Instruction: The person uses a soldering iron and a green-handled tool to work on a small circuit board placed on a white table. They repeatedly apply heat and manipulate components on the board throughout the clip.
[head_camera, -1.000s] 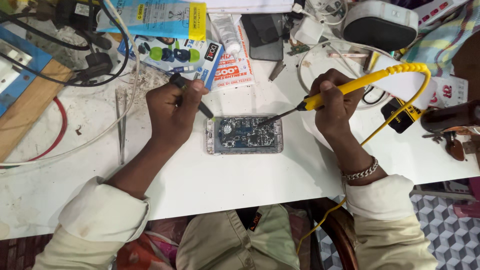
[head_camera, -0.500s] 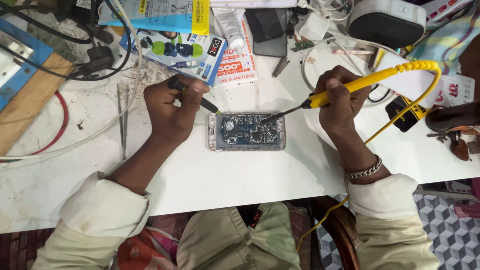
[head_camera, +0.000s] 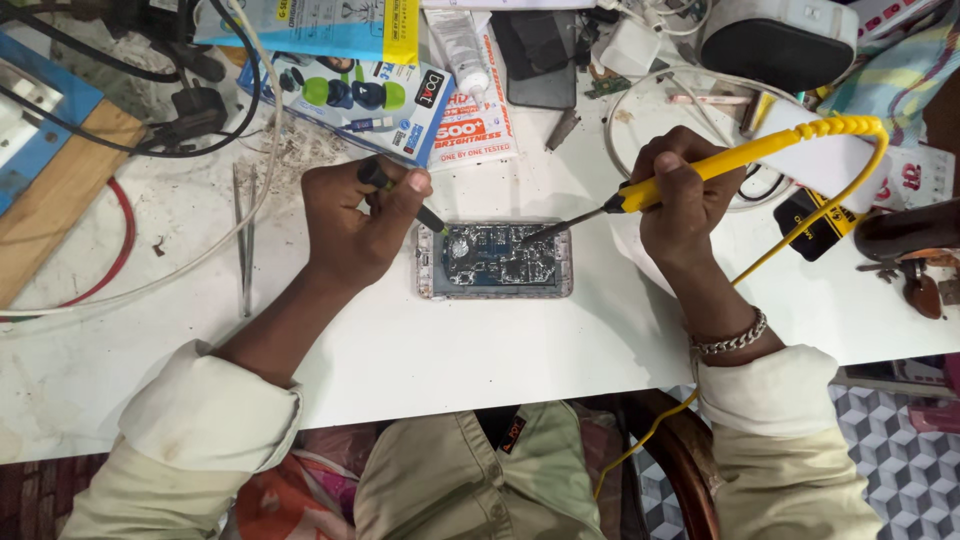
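Note:
An opened phone (head_camera: 495, 262) lies flat on the white table (head_camera: 480, 350), its blue circuit board exposed. My left hand (head_camera: 355, 225) grips a small black tool (head_camera: 400, 195) whose tip reaches the phone's top left corner. A yellow-handled soldering iron (head_camera: 700, 170) is held in my right hand (head_camera: 680, 200), with its dark metal tip resting on the board's upper right part. The iron's yellow cord (head_camera: 830, 215) loops back to the right and drops over the table's front edge.
Tweezers (head_camera: 243, 240) lie left of my left hand. Product boxes (head_camera: 350, 95), a tube and a dark phone crowd the far edge. A wooden board (head_camera: 55, 190) with black and red cables sits at far left. A white speaker-like device (head_camera: 775, 40) stands at far right.
The view has shifted slightly. My left hand's tool tip has come down to the phone's top left corner; the soldering iron stays on the board.

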